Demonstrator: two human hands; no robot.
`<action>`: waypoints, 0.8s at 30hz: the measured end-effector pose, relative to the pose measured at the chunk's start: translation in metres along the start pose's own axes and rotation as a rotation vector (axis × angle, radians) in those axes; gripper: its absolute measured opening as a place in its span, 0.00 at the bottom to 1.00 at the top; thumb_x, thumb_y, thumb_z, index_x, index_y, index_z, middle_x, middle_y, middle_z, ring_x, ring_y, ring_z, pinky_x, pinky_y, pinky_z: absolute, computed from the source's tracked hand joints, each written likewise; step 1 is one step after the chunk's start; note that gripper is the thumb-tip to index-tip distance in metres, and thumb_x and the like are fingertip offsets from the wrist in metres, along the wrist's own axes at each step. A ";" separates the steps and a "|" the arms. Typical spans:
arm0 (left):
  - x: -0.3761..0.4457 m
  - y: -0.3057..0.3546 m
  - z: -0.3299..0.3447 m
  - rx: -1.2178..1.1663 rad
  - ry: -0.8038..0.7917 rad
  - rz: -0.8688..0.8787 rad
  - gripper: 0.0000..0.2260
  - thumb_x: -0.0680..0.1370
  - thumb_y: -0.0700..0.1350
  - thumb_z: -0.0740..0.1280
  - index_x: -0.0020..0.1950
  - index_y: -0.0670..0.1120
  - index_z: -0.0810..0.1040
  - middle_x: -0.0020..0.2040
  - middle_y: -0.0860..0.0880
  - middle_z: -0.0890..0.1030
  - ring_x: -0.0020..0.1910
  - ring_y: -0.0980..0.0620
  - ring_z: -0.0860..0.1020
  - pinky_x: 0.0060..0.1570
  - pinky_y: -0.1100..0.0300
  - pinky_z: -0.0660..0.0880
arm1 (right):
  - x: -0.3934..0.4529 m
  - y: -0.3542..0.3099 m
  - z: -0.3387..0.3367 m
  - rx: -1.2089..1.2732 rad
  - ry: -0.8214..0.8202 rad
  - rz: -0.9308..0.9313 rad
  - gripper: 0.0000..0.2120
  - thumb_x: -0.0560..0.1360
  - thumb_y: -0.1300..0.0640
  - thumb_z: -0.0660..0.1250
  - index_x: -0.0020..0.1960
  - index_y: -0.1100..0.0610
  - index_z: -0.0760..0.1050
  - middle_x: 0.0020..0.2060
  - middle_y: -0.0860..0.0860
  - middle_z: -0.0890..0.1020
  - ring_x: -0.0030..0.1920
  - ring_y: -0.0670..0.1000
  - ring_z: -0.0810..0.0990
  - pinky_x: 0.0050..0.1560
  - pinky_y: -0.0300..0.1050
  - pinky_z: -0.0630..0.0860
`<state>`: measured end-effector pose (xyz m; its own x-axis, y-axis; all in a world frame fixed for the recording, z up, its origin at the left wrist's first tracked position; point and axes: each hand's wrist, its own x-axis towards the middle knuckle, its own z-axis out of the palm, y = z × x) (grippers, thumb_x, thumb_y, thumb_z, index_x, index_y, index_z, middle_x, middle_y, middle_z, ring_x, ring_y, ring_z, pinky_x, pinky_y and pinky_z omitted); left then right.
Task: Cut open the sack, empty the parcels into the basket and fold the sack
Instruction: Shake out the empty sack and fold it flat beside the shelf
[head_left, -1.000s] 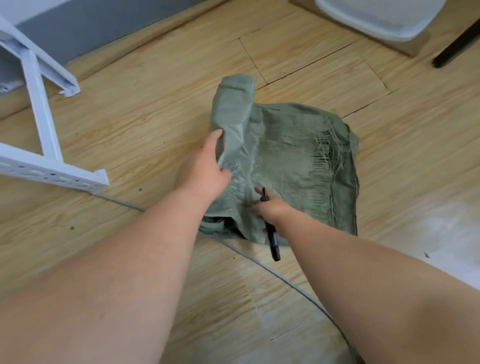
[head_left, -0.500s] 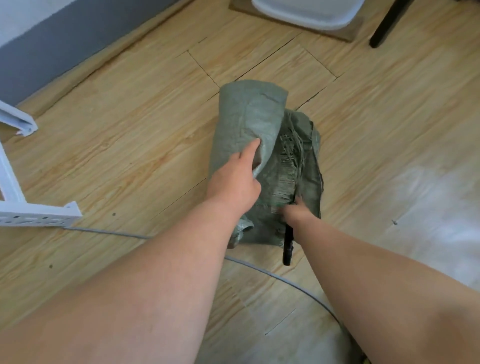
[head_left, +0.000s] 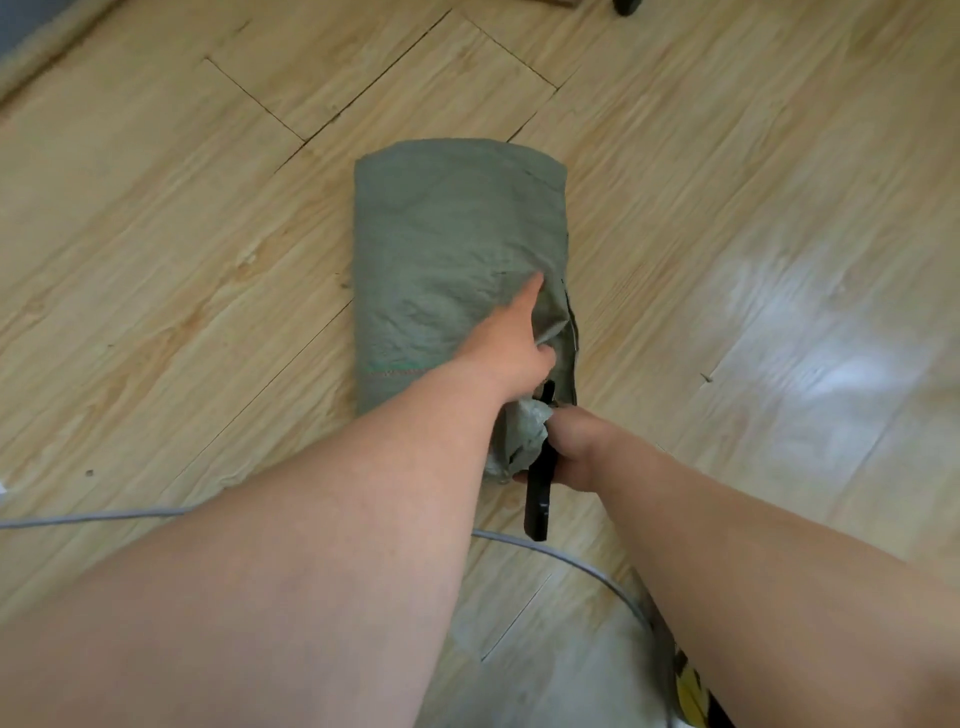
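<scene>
The grey-green woven plastic sack (head_left: 457, 244) lies on the light wooden plank floor (head_left: 156, 234), folded into a long narrow bundle. It looks flat and empty, so this seems to be the last step, folding the sack. No basket or parcels can be seen. The left hand (head_left: 511, 345) rests on top of the sack near its close end, with one finger stretched out straight and pressing the cloth down. The other fingers are tucked at the sack's right edge, and it is hard to tell if they pinch a bit of cloth there. The right hand (head_left: 571, 449) is at the sack's near end, with its fingers curled around a black stick-shaped tool (head_left: 539, 493), likely the cutter. It also seems to bunch up the loose crumpled corner of the sack. A thin grey cable (head_left: 571, 564) runs across the floor just below the sack. Next, the loose corner probably needs tucking in, and the bundle folded over once more while the left hand keeps it flat.
</scene>
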<state>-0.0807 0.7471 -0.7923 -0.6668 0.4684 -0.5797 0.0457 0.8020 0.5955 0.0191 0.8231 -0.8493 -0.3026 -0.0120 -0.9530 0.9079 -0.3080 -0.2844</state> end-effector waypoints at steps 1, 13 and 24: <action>0.002 -0.003 0.004 -0.031 -0.072 -0.005 0.34 0.77 0.44 0.64 0.79 0.55 0.50 0.69 0.47 0.73 0.66 0.45 0.73 0.67 0.52 0.68 | 0.001 -0.001 -0.006 0.033 0.069 -0.005 0.10 0.80 0.56 0.61 0.56 0.58 0.78 0.43 0.57 0.83 0.43 0.57 0.81 0.49 0.54 0.79; -0.023 -0.043 0.030 0.131 0.029 0.124 0.30 0.73 0.54 0.70 0.74 0.52 0.66 0.74 0.47 0.66 0.73 0.45 0.63 0.71 0.49 0.61 | -0.043 -0.058 0.018 -0.267 0.834 -0.715 0.10 0.77 0.58 0.60 0.56 0.55 0.76 0.50 0.52 0.83 0.52 0.55 0.80 0.54 0.47 0.76; -0.041 -0.095 0.014 0.255 -0.114 -0.143 0.18 0.79 0.53 0.64 0.69 0.56 0.73 0.70 0.48 0.72 0.68 0.46 0.71 0.67 0.55 0.68 | 0.003 -0.045 0.002 -0.895 0.518 -0.405 0.25 0.76 0.60 0.60 0.73 0.50 0.66 0.69 0.53 0.72 0.68 0.58 0.71 0.66 0.51 0.70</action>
<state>-0.0479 0.6568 -0.8330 -0.5925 0.3710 -0.7150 0.1520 0.9232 0.3531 -0.0236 0.8352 -0.8389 -0.6562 0.3975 -0.6413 0.7141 0.6017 -0.3578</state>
